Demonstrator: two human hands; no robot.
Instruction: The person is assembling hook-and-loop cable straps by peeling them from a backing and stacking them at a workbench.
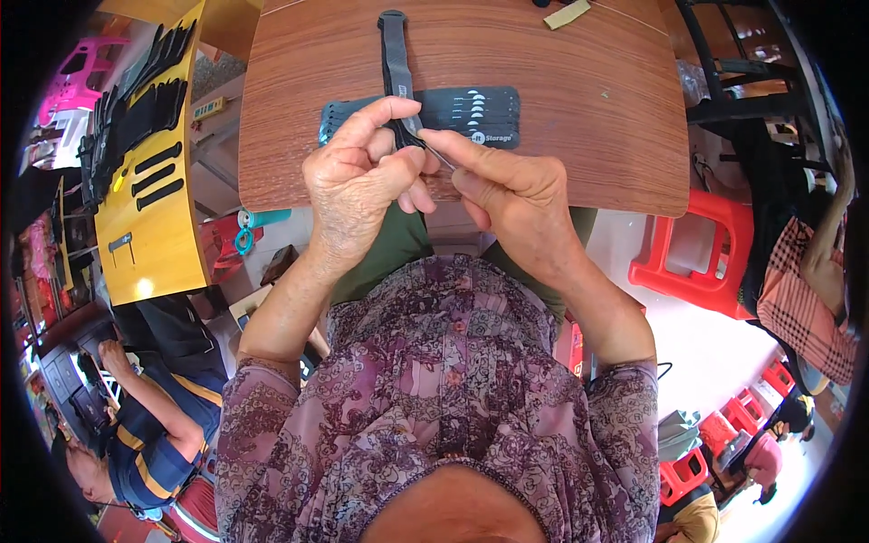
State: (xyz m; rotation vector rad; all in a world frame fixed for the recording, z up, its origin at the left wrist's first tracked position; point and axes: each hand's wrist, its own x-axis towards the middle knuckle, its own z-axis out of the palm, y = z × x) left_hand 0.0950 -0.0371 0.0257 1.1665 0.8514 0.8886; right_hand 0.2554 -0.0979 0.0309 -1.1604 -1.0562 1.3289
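A grey and black fabric strap (396, 59) runs from the far part of the wooden table down to my hands. My left hand (358, 176) is closed on its near end, which is bunched and dark between thumb and fingers. My right hand (520, 185) pinches a thin metal tool (442, 159) between thumb and forefinger, its tip against the strap's end. What exactly the tip touches is hidden by the fingers. Under and beyond the hands lies a flat dark card or pack (493, 113) with pale printed shapes, the strap crossing it.
My hands are over the near edge of the brown wooden table (588, 81). A beige strip (568, 14) lies at its far edge. On the left, a yellow table (145, 244) carries several black straps (158, 176). A red plastic stool (697, 258) stands at right; other people sit around.
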